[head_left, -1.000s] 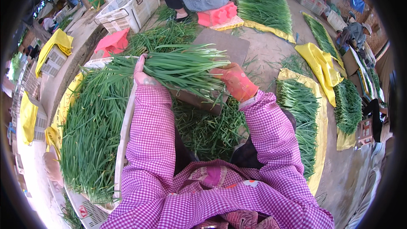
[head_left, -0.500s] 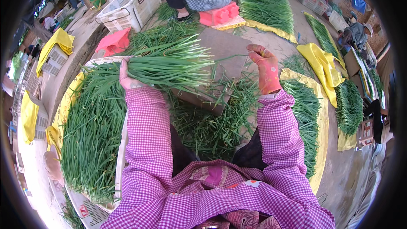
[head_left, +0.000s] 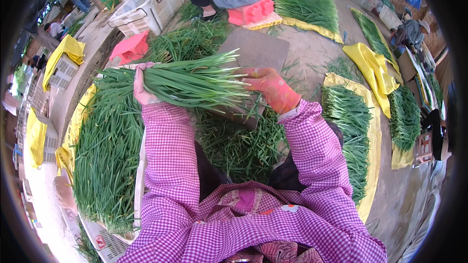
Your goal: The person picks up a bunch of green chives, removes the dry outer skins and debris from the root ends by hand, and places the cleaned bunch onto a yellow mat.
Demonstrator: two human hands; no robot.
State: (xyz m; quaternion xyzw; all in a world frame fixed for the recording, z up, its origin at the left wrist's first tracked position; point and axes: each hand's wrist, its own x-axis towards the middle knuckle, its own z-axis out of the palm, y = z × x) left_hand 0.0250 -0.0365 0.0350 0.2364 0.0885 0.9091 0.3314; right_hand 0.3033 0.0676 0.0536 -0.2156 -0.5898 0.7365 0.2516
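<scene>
My left hand is closed round a thick bunch of garlic chives, held level in front of me. The green leaves trail off to the left and the pale cut ends point right. At those pale ends is my right hand, in an orange stained glove, its fingers pinched on some stalk tips. Beneath the bunch, a crate heaped with long chives stands at my left. Loose trimmed leaves lie in a pile between my knees, beside a dark flat board.
Chives laid on a yellow sheet lie at my right. Ahead, a person sits on a pink block seat near white crates. More chives and a yellow cloth lie farther right. A pink plastic piece sits behind the left crate.
My right hand has come left and down from a raised place apart, where a thin stalk hung from its fingers, to the bunch's pale ends. My left hand still holds the bunch.
</scene>
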